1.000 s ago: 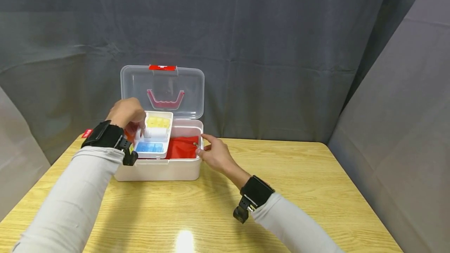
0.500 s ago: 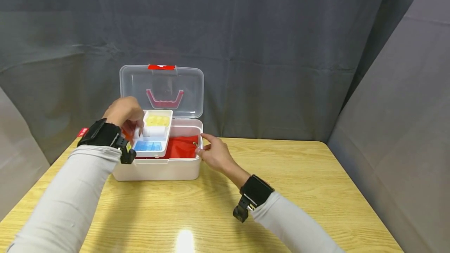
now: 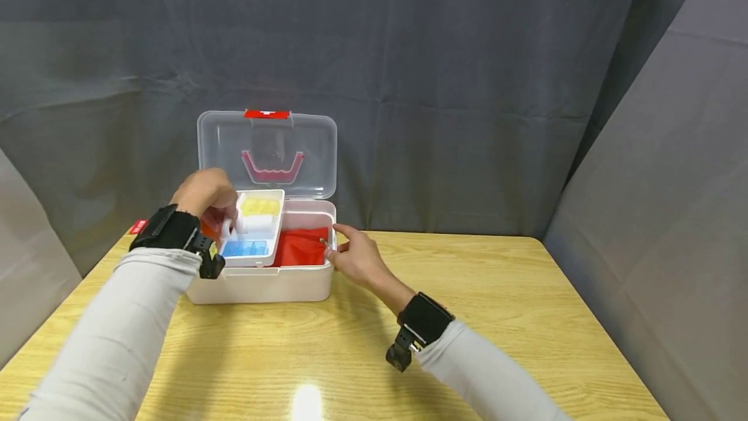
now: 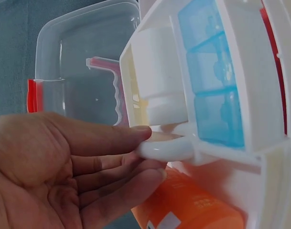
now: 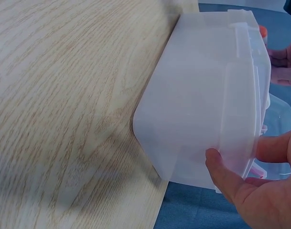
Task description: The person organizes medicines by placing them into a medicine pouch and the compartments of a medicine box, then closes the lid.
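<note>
My left hand (image 3: pixel 210 199) pinches the white loop handle (image 4: pixel 170 150) of a white divided tray (image 4: pixel 254 71). In the head view the tray sits over the left part of an opened white first-aid box (image 3: pixel 263 287). It carries a blue compartment pill case (image 4: pixel 214 81), a white bottle (image 4: pixel 157 62) and a yellow item (image 3: pixel 260 206). An orange bottle (image 4: pixel 193 202) lies just beneath the left fingers. My right hand (image 3: pixel 362 258) grips the box's right rim, thumb outside in the right wrist view. Beside the tray, a red pouch (image 3: pixel 300 251) fills the box's right part.
The clear lid (image 3: pixel 318 161) with its pink handle (image 3: pixel 272 175) stands raised behind the box. A wooden table (image 3: pixel 467 317) carries the box near its back left edge. Grey curtains (image 3: pixel 438 96) hang behind and at both sides. A small red tag (image 3: pixel 137 227) shows by the left wrist.
My left hand and the tray have come down slightly during the last half second, after rising a little before. The right hand keeps its hold on the rim.
</note>
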Demonstrator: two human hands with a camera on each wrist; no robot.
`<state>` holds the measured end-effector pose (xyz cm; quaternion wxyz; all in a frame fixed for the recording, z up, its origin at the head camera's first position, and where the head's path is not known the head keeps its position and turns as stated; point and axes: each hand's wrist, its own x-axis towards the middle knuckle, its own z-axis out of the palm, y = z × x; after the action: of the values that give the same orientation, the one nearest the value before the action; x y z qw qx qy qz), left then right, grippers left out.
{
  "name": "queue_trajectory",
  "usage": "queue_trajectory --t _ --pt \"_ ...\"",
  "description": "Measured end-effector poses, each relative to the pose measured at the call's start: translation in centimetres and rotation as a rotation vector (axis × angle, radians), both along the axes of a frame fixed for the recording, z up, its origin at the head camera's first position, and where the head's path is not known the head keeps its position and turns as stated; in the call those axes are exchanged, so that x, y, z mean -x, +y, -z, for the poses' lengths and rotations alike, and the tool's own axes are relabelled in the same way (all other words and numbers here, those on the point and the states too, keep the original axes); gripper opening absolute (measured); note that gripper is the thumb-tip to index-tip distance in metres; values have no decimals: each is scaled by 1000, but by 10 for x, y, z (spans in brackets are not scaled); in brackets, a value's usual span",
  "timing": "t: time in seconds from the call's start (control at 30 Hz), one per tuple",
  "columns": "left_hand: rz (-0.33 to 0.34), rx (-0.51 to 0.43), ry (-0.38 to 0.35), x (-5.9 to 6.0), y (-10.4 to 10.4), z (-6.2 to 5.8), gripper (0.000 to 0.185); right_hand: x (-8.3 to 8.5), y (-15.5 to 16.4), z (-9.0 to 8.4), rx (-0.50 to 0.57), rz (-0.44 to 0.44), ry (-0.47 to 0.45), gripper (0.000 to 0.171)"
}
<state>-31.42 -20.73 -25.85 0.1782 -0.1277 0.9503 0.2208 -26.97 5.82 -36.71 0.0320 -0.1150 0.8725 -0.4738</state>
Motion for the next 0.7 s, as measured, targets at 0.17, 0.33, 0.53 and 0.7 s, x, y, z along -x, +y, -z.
queue_trajectory --t 0.17,0.33,0.53,0.7 --pt "0 4 -4 1 -2 4 27 0 -1 0 10 -3 -8 59" --pt "-11 0 6 1 -2 6 28 0 -2 0 11 -3 -16 59" --pt "-26 -12 20 2 -2 11 29 -1 -1 0 9 -6 -12 59" --pt "-12 -7 12 2 0 14 28 -1 0 0 14 -7 -7 58"
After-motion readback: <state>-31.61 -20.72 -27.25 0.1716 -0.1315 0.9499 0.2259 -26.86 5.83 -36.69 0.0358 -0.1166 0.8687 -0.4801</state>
